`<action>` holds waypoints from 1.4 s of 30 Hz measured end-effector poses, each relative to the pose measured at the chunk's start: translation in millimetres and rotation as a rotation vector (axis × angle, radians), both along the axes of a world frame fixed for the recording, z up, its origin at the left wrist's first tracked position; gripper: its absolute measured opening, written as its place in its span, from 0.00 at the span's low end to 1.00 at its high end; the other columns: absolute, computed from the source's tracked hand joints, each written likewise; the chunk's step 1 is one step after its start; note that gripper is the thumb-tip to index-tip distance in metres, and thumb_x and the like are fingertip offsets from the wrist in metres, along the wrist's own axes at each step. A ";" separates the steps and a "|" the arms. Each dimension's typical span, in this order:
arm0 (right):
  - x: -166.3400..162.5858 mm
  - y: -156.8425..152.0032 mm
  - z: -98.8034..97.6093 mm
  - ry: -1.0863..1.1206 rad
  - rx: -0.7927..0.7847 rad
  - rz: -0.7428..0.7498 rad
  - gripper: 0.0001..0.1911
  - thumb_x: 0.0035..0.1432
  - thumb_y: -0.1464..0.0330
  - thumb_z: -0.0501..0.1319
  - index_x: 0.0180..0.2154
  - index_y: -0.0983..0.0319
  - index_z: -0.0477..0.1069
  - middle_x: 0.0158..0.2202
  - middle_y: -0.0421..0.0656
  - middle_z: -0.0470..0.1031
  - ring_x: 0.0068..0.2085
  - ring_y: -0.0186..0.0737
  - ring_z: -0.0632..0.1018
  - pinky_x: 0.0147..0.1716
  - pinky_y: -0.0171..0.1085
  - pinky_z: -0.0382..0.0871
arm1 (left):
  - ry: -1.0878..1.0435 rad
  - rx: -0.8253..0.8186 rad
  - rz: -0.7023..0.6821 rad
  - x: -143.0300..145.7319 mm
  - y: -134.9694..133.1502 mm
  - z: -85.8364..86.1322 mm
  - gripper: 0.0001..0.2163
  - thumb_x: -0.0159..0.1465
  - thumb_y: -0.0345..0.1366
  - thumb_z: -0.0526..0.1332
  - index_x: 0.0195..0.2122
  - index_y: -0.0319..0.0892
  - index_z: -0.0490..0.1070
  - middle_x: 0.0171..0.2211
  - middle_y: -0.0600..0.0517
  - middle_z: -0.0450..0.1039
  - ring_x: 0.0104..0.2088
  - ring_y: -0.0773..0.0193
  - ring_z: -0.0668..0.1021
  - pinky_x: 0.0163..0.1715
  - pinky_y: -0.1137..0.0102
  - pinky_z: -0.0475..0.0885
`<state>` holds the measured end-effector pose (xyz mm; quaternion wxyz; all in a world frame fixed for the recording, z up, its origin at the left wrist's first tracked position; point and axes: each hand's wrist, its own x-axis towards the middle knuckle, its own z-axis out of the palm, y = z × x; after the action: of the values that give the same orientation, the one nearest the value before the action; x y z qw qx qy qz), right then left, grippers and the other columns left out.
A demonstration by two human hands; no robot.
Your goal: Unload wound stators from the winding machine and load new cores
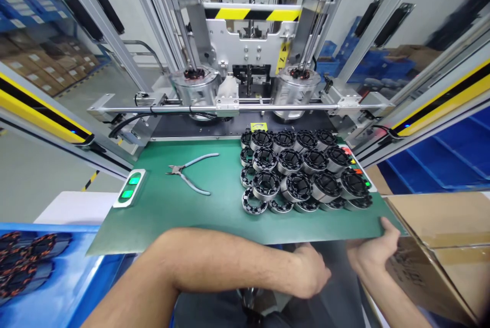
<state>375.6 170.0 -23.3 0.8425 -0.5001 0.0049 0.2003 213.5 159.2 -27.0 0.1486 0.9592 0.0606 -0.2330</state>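
Observation:
My left hand (311, 271) reaches across below the front edge of the green mat (184, 210), fingers curled downward over something dark that I cannot make out. My right hand (377, 250) grips the side of a cardboard box (440, 246) at the lower right, thumb up by the mat's front right corner. On the mat's right half stand several round black-and-silver motor rotors (302, 172), stacked in rows.
Blue-handled cutters (191, 172) lie on the mat's left part. A two-button green control box (130, 187) sits at its left edge. Behind is a machine with two round fixtures (197, 88) and a horizontal rail. A blue bin with wound stators (26, 261) is lower left.

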 end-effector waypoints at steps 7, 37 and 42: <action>-2.9 0.5 2.7 -0.025 -0.033 -0.013 0.18 0.55 0.59 0.68 0.46 0.60 0.81 0.52 0.42 0.86 0.62 0.47 0.84 0.57 0.39 0.88 | 0.024 -0.004 -0.016 0.5 0.7 2.4 0.27 0.70 0.32 0.65 0.70 0.39 0.79 0.63 0.31 0.84 0.59 0.41 0.87 0.47 0.52 0.83; 5.0 0.5 -5.4 0.006 0.002 -0.021 0.14 0.56 0.62 0.67 0.44 0.59 0.81 0.49 0.43 0.86 0.57 0.49 0.86 0.45 0.39 0.91 | 0.010 -0.016 -0.006 0.5 -0.2 0.1 0.28 0.66 0.33 0.69 0.68 0.40 0.81 0.60 0.32 0.86 0.56 0.41 0.87 0.49 0.50 0.83; 4.9 0.0 -6.3 0.010 -0.001 -0.032 0.14 0.55 0.61 0.67 0.43 0.58 0.80 0.49 0.43 0.86 0.58 0.49 0.86 0.43 0.39 0.91 | 0.002 -0.013 -0.002 0.4 0.3 1.1 0.27 0.66 0.33 0.69 0.68 0.40 0.81 0.60 0.31 0.86 0.55 0.40 0.88 0.49 0.49 0.83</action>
<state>380.6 170.0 -29.6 0.8454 -0.4992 0.0174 0.1892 213.9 159.4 -25.9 0.1544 0.9581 0.0584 -0.2342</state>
